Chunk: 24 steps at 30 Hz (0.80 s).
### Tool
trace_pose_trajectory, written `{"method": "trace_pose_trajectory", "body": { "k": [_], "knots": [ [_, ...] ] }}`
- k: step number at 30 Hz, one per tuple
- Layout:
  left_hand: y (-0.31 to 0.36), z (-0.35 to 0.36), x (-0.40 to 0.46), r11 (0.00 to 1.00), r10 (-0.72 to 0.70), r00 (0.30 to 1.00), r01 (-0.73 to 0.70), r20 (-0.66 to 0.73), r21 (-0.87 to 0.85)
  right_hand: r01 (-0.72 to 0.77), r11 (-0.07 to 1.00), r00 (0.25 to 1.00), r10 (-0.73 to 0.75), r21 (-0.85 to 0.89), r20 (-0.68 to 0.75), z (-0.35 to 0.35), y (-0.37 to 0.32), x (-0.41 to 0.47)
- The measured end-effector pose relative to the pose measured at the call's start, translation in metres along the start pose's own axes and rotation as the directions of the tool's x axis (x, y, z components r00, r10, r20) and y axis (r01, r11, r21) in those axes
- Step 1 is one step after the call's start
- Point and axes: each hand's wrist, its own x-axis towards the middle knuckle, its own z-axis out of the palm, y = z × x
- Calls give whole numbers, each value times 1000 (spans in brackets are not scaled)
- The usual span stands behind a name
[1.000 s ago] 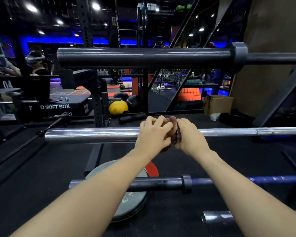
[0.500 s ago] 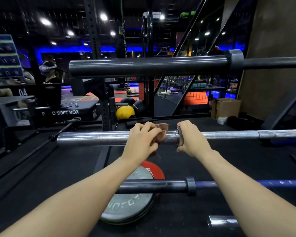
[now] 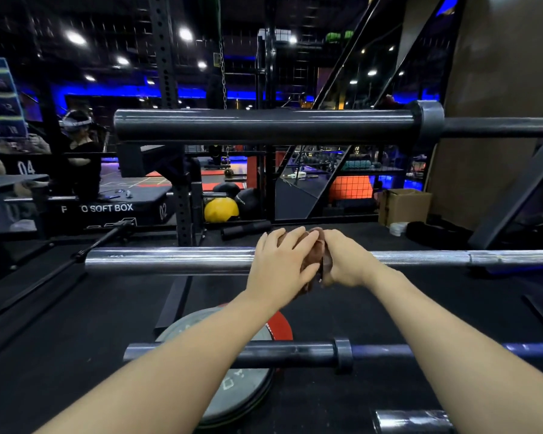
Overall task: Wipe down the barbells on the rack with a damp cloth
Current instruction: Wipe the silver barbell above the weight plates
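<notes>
Chrome barbell (image 3: pixel 170 260): runs across mid-frame. My left hand (image 3: pixel 279 270) and right hand (image 3: pixel 347 264) meet on it at centre, both grips closed around a brown cloth (image 3: pixel 315 258) bunched against the bar. Black barbell (image 3: pixel 264 125): upper frame. Dark barbell (image 3: pixel 289 352): lower frame, above a grey plate (image 3: pixel 232 399) on the floor.

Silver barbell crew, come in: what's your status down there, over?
Both hands, left and right, grip brown cloth wrapped on chrome barbell. Black bar above, dark bar below, untouched. Nothing blocking.
</notes>
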Motion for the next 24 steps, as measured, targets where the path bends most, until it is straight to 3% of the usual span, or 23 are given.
{"method": "trace_pose_trajectory", "body": {
  "k": [8, 16, 24],
  "knots": [
    [9, 7, -13, 971, 58, 993, -33, -98, 238, 60, 993, 965, -84, -101, -247, 15, 0, -16],
    [-32, -7, -35, 916, 63, 995, -28, -75, 401, 0, 993, 972, -28, -119, -232, 15, -7, -22],
    [-95, -43, -67, 873, -126, 992, 127, -33, 471, -59, 984, 973, 19, -168, -231, 16, -15, -19]
  ]
}}
